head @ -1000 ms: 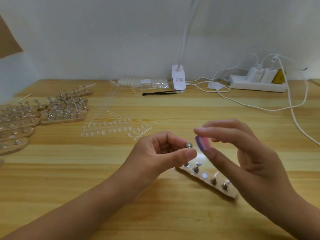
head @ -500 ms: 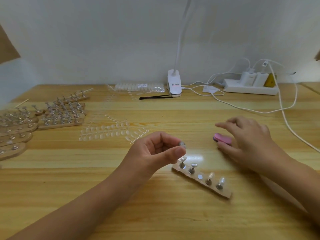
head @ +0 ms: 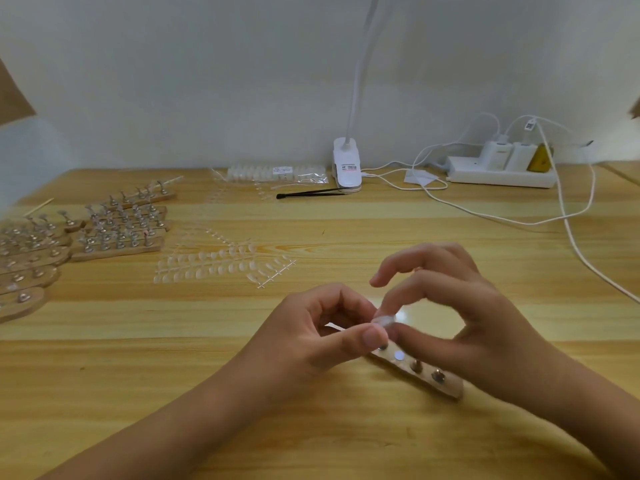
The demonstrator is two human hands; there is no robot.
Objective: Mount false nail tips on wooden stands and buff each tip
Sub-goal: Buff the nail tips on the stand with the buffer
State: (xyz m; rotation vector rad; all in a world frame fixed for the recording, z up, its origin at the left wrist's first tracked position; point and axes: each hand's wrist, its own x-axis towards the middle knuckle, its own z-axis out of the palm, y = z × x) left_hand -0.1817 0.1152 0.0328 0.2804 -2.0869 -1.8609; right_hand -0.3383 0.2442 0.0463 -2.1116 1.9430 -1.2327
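Left hand [head: 311,337] and right hand [head: 467,323] both pinch one tip [head: 383,320], just above the stand [head: 446,386], which slants away rightward.

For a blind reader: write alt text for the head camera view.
A left hand and a right hand pinch one clear nail tip over a wooden stand on a table. Strips of nail tips and more filled stands lie to the left, a power strip at the back.
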